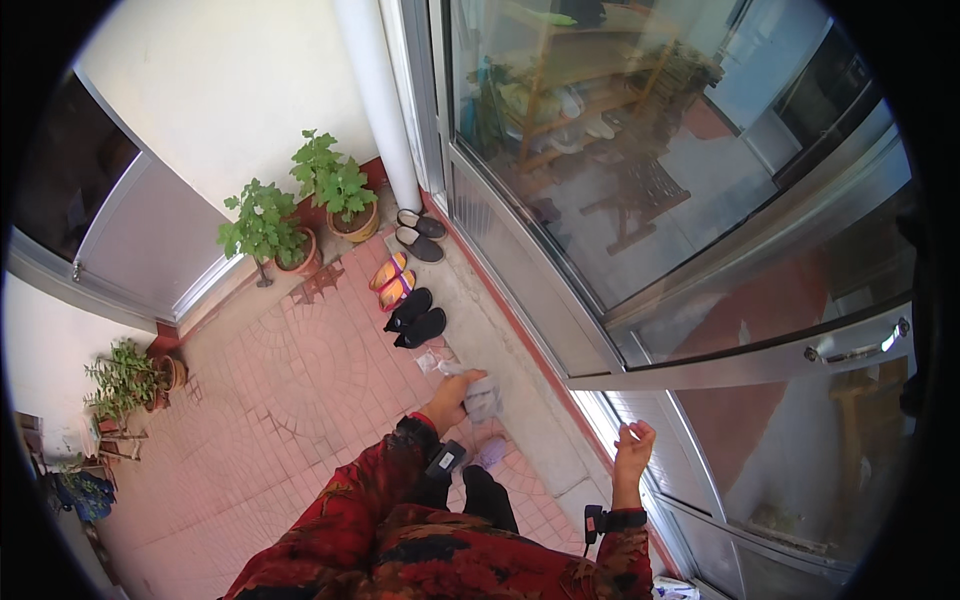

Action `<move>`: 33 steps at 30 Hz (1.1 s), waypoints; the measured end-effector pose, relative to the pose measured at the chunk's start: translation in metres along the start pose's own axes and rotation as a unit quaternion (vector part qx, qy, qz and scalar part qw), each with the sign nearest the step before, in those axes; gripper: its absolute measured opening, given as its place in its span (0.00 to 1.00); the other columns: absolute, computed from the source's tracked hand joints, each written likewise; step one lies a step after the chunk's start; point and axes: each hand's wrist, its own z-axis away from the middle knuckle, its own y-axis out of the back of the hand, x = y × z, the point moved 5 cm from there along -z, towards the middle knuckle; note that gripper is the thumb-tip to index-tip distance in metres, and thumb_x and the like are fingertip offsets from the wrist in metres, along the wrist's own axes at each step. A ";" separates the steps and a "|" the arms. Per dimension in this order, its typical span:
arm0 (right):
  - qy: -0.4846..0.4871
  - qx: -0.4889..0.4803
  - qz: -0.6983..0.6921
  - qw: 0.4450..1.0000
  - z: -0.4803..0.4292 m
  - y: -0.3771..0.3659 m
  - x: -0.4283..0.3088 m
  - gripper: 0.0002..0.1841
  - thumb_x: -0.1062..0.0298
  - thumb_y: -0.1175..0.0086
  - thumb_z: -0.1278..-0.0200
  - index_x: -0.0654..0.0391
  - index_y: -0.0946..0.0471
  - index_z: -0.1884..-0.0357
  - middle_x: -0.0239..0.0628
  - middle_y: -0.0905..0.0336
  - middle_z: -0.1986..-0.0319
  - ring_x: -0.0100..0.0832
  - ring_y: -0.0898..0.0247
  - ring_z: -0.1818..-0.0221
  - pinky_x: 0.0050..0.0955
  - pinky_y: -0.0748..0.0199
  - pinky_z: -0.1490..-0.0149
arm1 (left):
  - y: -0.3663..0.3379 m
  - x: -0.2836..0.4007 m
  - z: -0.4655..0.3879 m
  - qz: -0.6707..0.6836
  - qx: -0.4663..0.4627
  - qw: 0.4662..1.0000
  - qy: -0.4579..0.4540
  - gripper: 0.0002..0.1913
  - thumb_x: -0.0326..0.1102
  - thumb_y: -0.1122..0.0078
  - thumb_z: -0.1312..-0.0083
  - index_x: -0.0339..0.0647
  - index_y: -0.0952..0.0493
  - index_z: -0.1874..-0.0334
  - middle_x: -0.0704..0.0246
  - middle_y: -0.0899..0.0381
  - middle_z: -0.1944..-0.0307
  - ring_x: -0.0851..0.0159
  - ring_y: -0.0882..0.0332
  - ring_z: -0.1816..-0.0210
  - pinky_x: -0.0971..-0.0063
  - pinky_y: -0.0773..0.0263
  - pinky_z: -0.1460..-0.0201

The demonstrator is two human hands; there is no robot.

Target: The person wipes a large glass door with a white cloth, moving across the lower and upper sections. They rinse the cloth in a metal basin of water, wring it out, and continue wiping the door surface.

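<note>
My left hand [450, 400] is closed around a crumpled grey, partly see-through piece [484, 399], thin plastic or cloth; which one I cannot tell. It hangs over the border between the pink paving and the concrete step [517, 405]. Small whitish crumpled pieces [427, 361] lie on the paving just beyond that hand. My right hand [634, 452] is raised near the open glass door, its fingers loosely curled and nothing visible in them. A lilac shoe [491, 452] shows on my foot below the grey piece.
Black shoes [420, 328], orange-and-purple shoes [392, 281] and dark slip-ons [421, 236] line the step. Potted plants [354, 217] stand by the white downpipe [382, 112]. The metal-framed glass door [750, 360] swings out on the right. More pots [172, 373] are at left.
</note>
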 end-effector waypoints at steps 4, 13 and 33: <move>0.089 0.119 -0.034 0.988 -0.031 0.012 -0.019 0.27 0.65 0.38 0.35 0.63 0.37 0.40 0.43 0.32 0.47 0.29 0.31 0.54 0.27 0.29 0.51 | -0.027 0.081 -0.049 0.026 -0.050 0.995 -0.087 0.04 0.31 0.46 0.34 0.41 0.24 0.60 0.68 0.20 0.64 0.61 0.20 0.61 0.65 0.22 0.56; 0.275 0.236 0.072 0.929 -0.058 -0.011 -0.075 0.27 0.55 0.54 0.25 0.69 0.40 0.37 0.50 0.34 0.44 0.39 0.37 0.45 0.35 0.41 0.38 | -0.092 0.272 -0.231 0.144 0.007 0.958 -0.247 0.10 0.28 0.52 0.35 0.40 0.24 0.55 0.61 0.18 0.62 0.51 0.17 0.59 0.54 0.20 0.56; 0.373 0.483 0.095 0.786 -0.192 -0.009 0.151 0.31 0.46 0.69 0.21 0.66 0.28 0.40 0.47 0.26 0.47 0.41 0.31 0.45 0.34 0.36 0.39 | -0.115 0.313 -0.351 -0.206 0.079 0.589 -0.778 0.31 0.49 0.54 0.27 0.27 0.38 0.32 0.42 0.42 0.30 0.40 0.51 0.27 0.51 0.58 0.26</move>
